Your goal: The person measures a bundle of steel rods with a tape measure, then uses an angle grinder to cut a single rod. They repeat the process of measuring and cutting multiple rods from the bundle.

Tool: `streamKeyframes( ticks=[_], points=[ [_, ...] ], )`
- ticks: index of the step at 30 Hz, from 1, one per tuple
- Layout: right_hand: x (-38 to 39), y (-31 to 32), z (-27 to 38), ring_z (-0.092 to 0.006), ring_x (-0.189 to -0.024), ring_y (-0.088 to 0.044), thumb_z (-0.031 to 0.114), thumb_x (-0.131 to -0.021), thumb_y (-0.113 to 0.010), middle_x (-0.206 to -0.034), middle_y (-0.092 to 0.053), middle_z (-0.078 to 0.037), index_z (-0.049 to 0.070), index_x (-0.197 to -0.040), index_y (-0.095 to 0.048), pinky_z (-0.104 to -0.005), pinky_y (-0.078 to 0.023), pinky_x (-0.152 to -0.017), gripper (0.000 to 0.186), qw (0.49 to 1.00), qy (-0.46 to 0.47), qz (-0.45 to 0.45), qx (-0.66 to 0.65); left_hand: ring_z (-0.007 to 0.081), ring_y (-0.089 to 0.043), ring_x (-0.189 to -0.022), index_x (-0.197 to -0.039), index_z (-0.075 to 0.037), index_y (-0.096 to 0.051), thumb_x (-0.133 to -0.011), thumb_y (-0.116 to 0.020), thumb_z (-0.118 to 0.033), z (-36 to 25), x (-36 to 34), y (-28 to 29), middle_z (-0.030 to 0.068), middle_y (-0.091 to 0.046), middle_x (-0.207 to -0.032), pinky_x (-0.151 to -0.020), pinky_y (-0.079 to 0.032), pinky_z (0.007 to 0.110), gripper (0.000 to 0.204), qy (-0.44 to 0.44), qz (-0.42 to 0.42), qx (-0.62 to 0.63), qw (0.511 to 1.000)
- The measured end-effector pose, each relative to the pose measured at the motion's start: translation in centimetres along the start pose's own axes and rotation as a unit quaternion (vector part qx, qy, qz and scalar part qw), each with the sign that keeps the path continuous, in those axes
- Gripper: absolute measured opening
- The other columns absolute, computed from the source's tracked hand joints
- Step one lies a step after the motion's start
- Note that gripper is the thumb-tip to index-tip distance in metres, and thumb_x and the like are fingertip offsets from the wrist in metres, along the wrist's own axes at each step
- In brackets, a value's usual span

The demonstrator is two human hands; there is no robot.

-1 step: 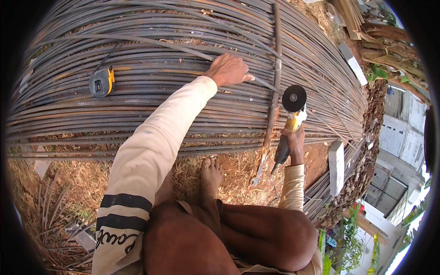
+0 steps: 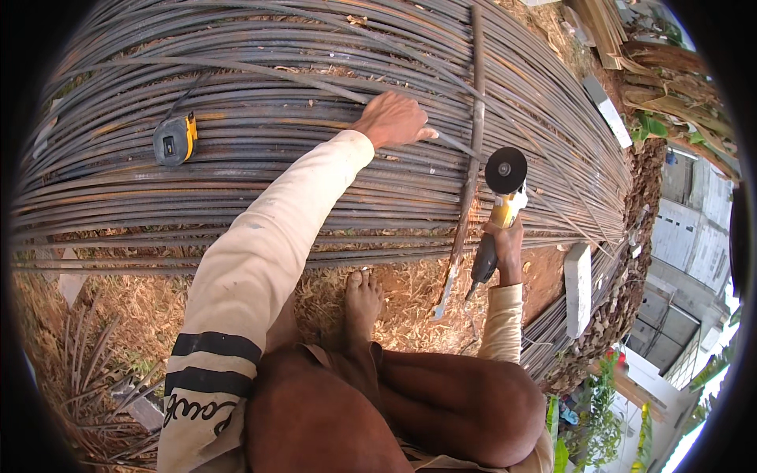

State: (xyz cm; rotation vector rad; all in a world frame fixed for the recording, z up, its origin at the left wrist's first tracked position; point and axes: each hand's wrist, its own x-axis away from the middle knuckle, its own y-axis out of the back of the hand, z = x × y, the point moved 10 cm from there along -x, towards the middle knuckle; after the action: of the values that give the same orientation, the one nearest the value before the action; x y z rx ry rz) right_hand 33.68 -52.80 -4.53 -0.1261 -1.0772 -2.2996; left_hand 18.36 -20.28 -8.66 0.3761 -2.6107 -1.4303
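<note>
My left hand point(image 2: 394, 120) is closed around a long ribbed steel rebar point(image 2: 335, 91), which slants across many others lying side by side. Its thumb points right, along the rod. In my right hand point(image 2: 509, 243) is a yellow and black angle grinder point(image 2: 503, 213), gripped by its body. The grinder's dark round disc point(image 2: 505, 170) faces up, just right of a thick rusty crossbar point(image 2: 478, 71). The held rebar passes over or against this crossbar, close to the disc; whether the disc touches any rod I cannot tell.
A yellow and grey tape measure point(image 2: 175, 140) lies on the rods at left. Pale blocks point(image 2: 579, 290) stand at right. Short rod pieces point(image 2: 87, 370) are heaped at lower left. My bare foot point(image 2: 363, 303) rests on straw-strewn soil before the rods.
</note>
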Motion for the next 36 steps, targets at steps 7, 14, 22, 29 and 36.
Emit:
streamKeyframes(
  ticks=[7,14,22,29,36],
  points=[
    [-0.7,0.1,-0.8,-0.0204,-0.079,-0.067,0.006,-0.069,-0.079,-0.094,-0.067,-0.008,0.000,-0.115,-0.061,-0.0353,-0.058,-0.073,0.049,1.000,-0.025,-0.018,-0.002,0.0337,-0.069,-0.066,-0.077,-0.003,-0.076,-0.100,-0.065,-0.060,0.0,-0.3,0.5,0.0135,-0.067,-0.066,-0.070,-0.056,0.049,0.062,-0.004,-0.019,0.010,1.000],
    [-3.3,-0.4,1.1,-0.0179,-0.079,-0.065,0.007,-0.071,-0.080,-0.092,-0.066,-0.007,0.002,-0.112,-0.061,-0.0342,-0.057,-0.072,0.046,1.000,0.024,0.000,0.016,0.0323,-0.072,-0.069,-0.082,-0.005,-0.078,-0.100,-0.064,-0.061,0.7,-0.3,0.2,0.0127,-0.070,-0.069,-0.072,-0.058,0.047,0.061,0.012,0.001,0.004,1.000],
    [-2.7,-0.3,0.0,-0.0215,-0.079,-0.066,0.011,-0.068,-0.082,-0.094,-0.067,-0.009,0.000,-0.116,-0.062,-0.0362,-0.057,-0.073,0.053,1.000,0.009,0.007,-0.001,0.0377,-0.076,-0.082,-0.086,-0.005,-0.079,-0.101,-0.062,-0.062,0.9,-0.4,-0.3,0.0170,-0.076,-0.081,-0.079,-0.059,0.051,0.062,0.018,0.010,0.002,1.000],
    [-1.5,0.0,-0.3,-0.0228,-0.077,-0.067,0.008,-0.068,-0.081,-0.094,-0.068,-0.010,0.000,-0.118,-0.062,-0.0362,-0.057,-0.071,0.054,1.000,0.007,-0.003,0.009,0.0350,-0.073,-0.074,-0.081,-0.005,-0.078,-0.102,-0.061,-0.061,0.4,-0.4,0.2,0.0150,-0.072,-0.073,-0.074,-0.057,0.049,0.063,-0.002,-0.007,-0.019,1.000],
    [0.0,-0.5,0.1,-0.0210,-0.077,-0.066,0.005,-0.070,-0.080,-0.095,-0.067,-0.009,0.001,-0.117,-0.061,-0.0347,-0.057,-0.070,0.051,1.000,-0.014,0.013,0.011,0.0361,-0.074,-0.077,-0.081,-0.005,-0.078,-0.101,-0.061,-0.062,0.6,-0.3,0.2,0.0160,-0.073,-0.076,-0.076,-0.058,0.049,0.063,-0.012,-0.039,-0.009,0.999]
  ],
)
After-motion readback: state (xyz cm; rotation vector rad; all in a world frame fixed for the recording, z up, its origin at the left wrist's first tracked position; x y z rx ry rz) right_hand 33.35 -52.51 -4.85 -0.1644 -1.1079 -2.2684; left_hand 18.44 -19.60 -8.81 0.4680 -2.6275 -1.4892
